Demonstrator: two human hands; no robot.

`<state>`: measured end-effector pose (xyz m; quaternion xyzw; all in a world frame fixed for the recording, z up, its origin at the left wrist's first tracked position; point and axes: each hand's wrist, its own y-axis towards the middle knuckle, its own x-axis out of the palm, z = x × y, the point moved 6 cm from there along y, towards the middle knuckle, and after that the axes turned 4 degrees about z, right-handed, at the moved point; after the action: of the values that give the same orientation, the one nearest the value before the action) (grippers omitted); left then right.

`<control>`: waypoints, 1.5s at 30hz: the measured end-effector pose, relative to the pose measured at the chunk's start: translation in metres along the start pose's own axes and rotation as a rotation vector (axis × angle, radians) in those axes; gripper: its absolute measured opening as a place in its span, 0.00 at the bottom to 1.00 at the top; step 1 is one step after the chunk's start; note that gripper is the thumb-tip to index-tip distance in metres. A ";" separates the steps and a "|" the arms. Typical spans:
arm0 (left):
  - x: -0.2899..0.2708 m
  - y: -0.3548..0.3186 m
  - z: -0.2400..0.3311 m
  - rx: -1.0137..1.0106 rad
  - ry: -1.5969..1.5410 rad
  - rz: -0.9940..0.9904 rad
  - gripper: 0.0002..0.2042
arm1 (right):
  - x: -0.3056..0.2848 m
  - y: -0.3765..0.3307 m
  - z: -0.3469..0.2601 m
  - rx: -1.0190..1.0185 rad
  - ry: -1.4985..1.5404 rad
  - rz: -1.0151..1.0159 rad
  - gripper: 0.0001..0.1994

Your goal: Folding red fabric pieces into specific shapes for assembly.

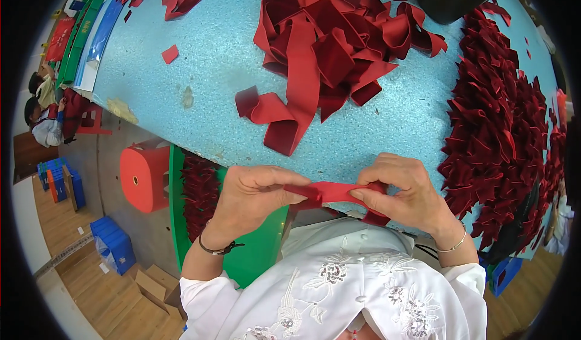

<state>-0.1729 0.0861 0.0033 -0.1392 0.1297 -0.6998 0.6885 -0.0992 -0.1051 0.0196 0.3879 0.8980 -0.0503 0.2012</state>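
1. Ribbon piece [330, 191], red and short, is stretched between my two hands, just above the near edge of the blue table [200, 67].
2. My left hand [254, 194] pinches its left end, fingers closed on it.
3. My right hand [402, 194] is closed on the right end, which looks partly folded.
4. A heap of loose ribbon [330, 43] lies in the middle, probably not worked yet.
5. On the right, a big pile of folded pieces [502, 116] seems finished.

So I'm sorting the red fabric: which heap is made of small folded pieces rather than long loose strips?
The dark red heap of small folded fabric pieces along the blue table's right side; the middle pile is long, loose ribbon strips.
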 end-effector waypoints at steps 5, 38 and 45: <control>-0.008 0.003 0.005 -0.079 -0.003 0.017 0.11 | 0.002 0.008 0.001 -0.113 -0.004 -0.047 0.05; -0.018 0.014 0.024 0.408 0.580 0.022 0.16 | -0.008 0.004 0.005 -0.233 -0.511 -0.078 0.10; -0.014 0.012 0.027 0.518 0.622 0.019 0.16 | -0.010 0.002 0.002 -0.354 -0.643 -0.034 0.12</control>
<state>-0.1518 0.1003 0.0235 0.2584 0.1527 -0.7118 0.6350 -0.0905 -0.1111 0.0218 0.2964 0.7899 -0.0167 0.5366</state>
